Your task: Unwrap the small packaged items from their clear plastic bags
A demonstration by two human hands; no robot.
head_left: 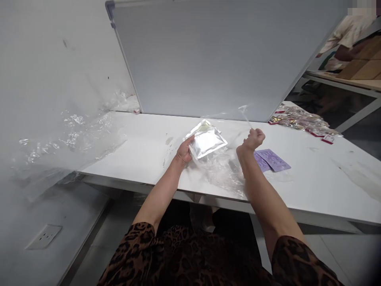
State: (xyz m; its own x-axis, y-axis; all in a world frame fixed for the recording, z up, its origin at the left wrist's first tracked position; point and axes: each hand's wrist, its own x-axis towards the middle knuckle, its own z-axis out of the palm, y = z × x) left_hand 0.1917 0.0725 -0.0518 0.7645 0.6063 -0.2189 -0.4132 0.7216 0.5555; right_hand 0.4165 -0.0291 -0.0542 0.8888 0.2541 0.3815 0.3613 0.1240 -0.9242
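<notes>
My left hand (185,151) grips silver foil pouches (207,142) by their left edge, held above the white table (149,153). More than one pouch seems stacked there. Clear plastic film (222,171) hangs around and below the pouches. Fingers pinched, my right hand (253,140) is raised to the right of them, with a thin strip of clear plastic (244,113) rising from its fingertips. Just beyond my right wrist lie purple patterned packets (275,160), partly overlapping and partly hidden by my forearm.
A grey-white board (208,59) stands at the table's back. Crumpled clear plastic (86,135) covers the left end by the wall. Small packaged items with red labels (306,121) are heaped at the back right. Beyond, a person (349,35) is near cardboard boxes (364,63) on another table.
</notes>
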